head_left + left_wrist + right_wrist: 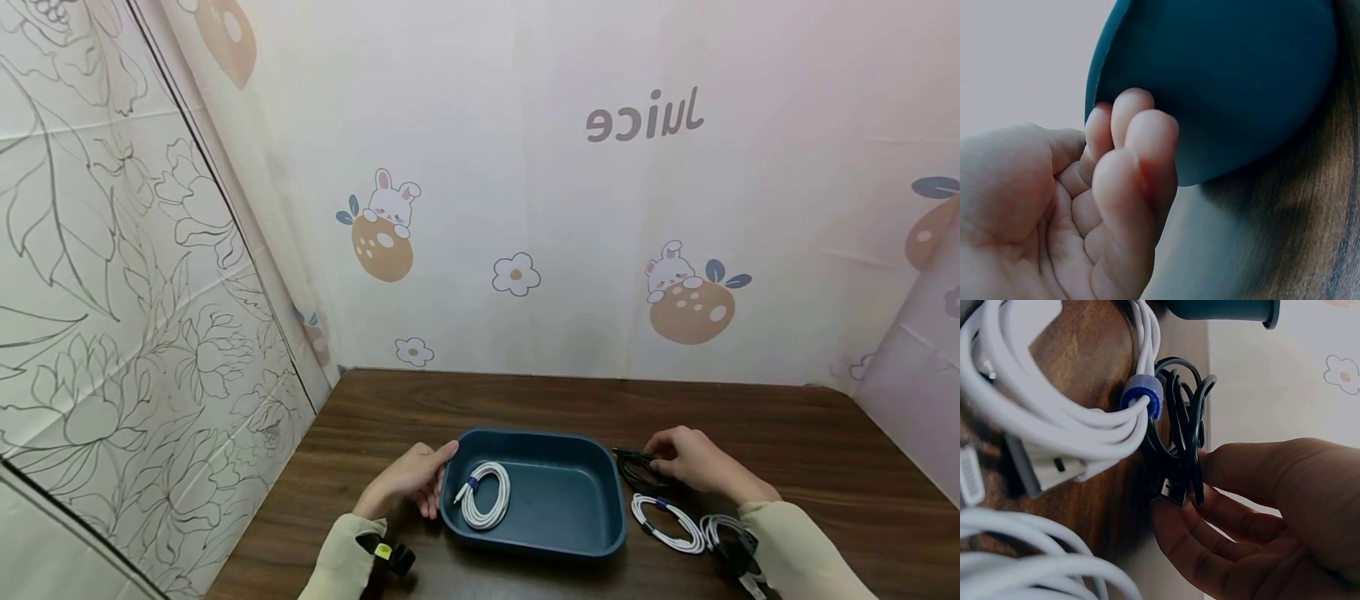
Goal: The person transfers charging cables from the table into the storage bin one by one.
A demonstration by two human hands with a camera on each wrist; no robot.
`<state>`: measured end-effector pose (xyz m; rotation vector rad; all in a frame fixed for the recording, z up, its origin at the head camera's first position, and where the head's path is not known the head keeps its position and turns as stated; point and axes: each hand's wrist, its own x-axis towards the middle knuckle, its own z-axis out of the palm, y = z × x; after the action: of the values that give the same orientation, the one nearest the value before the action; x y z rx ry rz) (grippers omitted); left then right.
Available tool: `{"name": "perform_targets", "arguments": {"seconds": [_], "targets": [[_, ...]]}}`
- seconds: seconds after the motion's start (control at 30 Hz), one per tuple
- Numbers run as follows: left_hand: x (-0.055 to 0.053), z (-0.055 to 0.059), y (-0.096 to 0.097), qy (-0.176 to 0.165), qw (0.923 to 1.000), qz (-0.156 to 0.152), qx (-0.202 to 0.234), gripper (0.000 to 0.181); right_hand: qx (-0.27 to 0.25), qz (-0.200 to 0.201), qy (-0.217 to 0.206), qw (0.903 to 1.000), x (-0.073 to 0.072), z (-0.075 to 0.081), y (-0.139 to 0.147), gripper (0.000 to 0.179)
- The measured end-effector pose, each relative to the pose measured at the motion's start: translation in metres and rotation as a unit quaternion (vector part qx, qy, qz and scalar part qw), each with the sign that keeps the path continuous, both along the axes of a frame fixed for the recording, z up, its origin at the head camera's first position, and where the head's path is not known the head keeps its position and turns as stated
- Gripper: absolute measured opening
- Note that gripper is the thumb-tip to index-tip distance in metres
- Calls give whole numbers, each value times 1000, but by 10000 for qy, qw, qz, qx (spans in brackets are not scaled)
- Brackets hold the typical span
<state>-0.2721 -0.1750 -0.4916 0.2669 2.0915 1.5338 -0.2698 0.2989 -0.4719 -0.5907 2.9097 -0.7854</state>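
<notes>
A dark blue rectangular plastic bin [558, 508] sits on the table with a coiled white cable [492, 510] inside its left end, bound by a blue tie. My left hand [412, 482] holds the bin's left side, thumb at the rim and fingers curled against the outer wall [1235, 112]. To the right of the bin, my right hand [693, 458] pinches a bundled black cable [633, 468] between thumb and fingers. Up close, the black loops [1179, 412] and a small metal plug [1172, 490] show at the fingertips.
Nearer me, right of the bin, lies another white cable coil [667, 533] with a blue tie. Beside it, partly under the right forearm, is a white cable with a grey-black plug [735, 554]. Printed curtains [525, 208] hang behind the wooden table [480, 387] and along its sides.
</notes>
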Motion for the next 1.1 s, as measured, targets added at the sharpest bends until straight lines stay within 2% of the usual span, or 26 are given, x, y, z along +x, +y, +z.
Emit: {"name": "perform_targets", "arguments": {"seconds": [0.23,0.5,0.8,1.1], "targets": [[0,0,0,8,10000,3,-8,72,-17,-106,-129,9999,-2,4,2,12],[1,3,1,60,10000,3,-21,71,-331,-190,-368,9986,-3,16,5,14],[4,7,1,108,9999,20,-60,73,-156,-109,-84,9998,-8,27,4,14],[4,6,1,85,9999,-2,-61,73,-267,-94,-142,9995,-11,38,0,15]]}}
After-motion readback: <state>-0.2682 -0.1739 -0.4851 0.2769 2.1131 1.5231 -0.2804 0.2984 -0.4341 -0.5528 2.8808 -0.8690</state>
